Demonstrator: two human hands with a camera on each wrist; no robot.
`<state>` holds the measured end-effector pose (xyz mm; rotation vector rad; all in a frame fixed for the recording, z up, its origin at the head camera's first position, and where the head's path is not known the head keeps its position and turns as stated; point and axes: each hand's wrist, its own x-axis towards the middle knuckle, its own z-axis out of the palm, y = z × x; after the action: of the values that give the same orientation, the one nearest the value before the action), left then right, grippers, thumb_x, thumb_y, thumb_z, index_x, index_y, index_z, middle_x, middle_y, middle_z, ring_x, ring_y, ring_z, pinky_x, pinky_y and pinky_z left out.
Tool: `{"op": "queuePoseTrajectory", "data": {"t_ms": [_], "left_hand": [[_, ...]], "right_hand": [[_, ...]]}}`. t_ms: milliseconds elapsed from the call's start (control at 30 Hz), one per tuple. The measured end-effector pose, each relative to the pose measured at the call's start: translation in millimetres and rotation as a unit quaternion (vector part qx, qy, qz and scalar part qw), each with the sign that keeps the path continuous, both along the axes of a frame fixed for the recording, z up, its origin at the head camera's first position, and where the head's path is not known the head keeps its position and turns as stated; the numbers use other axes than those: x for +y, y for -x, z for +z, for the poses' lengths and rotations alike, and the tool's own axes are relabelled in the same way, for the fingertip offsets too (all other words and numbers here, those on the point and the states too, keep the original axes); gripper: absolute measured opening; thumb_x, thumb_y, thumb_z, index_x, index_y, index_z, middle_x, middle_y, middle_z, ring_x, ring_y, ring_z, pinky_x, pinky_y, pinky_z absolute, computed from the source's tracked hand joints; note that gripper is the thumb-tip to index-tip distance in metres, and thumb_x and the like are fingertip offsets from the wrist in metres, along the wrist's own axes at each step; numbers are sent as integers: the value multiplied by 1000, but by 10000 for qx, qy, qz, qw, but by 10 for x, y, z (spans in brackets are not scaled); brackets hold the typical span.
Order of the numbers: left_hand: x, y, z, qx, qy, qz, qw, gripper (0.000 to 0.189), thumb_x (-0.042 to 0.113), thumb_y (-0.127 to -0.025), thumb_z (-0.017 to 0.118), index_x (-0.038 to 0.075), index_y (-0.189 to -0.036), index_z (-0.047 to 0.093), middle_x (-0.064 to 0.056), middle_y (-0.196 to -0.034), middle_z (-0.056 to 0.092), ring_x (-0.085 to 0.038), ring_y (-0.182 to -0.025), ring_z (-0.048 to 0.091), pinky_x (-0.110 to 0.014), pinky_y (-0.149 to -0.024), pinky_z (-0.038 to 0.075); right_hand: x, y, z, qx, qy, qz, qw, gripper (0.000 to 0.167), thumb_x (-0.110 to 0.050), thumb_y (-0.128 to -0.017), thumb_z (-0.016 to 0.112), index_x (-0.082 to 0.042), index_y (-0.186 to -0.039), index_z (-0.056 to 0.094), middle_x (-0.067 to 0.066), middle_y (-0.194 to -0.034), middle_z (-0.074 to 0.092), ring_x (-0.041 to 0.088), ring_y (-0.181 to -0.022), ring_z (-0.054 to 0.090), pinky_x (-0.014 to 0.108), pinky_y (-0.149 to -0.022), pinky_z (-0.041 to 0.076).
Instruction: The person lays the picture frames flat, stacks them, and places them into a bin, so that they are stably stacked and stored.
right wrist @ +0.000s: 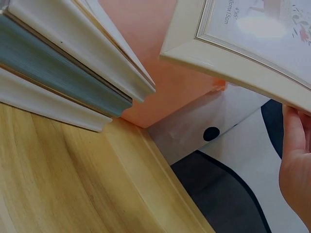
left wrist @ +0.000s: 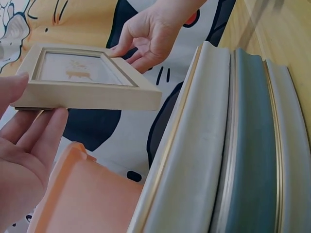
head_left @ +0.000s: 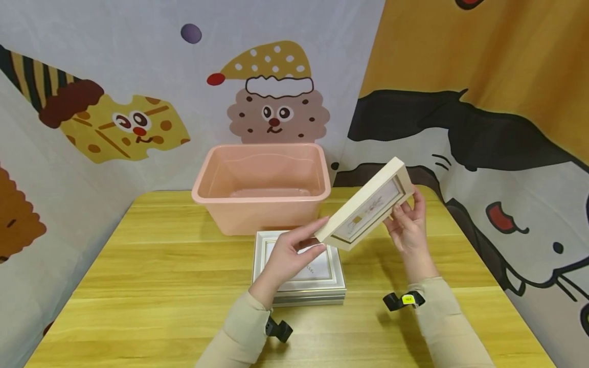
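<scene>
Wood-grain table (head_left: 147, 271) before a cartoon-printed cloth backdrop (head_left: 152, 46): one cream picture frame (head_left: 365, 209), raised and tilted above the table, its lower end pinched between thumb and fingers of the left hand (head_left: 294, 250), its upper end gripped by the right hand (head_left: 409, 225). Below the left hand, one flat stack of three frames (head_left: 310, 295), white, blue-green and white, top down; just behind this, one pink plastic bin (head_left: 264, 217), upright; at the cuffs, two black wrist devices (head_left: 278, 329).

Cartoon backdrop (head_left: 340, 92), seemingly cloth
</scene>
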<state>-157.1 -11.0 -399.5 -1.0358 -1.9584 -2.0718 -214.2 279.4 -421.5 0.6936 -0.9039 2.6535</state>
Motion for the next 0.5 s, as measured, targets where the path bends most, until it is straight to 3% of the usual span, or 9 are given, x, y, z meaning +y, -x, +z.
{"op": "queuePoseTrajectory", "data": {"t_ms": [100,267,500], "left_hand": [[-5,0,-10,-108,-137,162,9997,50,-9,-84,72,-7,-132,59,-20,-127,64,-24,-85,67,-36,-74,60],[-36,4,-33,-174,-284,541,9980,48,-10,-82,75,-8,-128,61,-22,-117,68,-14,-77,63,-22,-60,54],[-125,15,-31,-55,-445,832,9955,44,-11,-80,74,-9,-123,63,-21,-115,69,-8,-75,61,-20,-62,53]], "right_hand": [[-31,-8,2,-85,-99,-106,9999,52,19,-96,40,-15,-135,48,15,-121,59,27,-101,65,41,-81,59],[-90,-21,-10,-194,-256,-138,9994,52,19,-96,41,-17,-133,49,13,-122,59,26,-103,64,42,-82,58],[-135,-40,-39,-121,-525,-23,9985,52,19,-96,42,-17,-134,45,11,-124,56,25,-106,62,42,-84,58]]}}
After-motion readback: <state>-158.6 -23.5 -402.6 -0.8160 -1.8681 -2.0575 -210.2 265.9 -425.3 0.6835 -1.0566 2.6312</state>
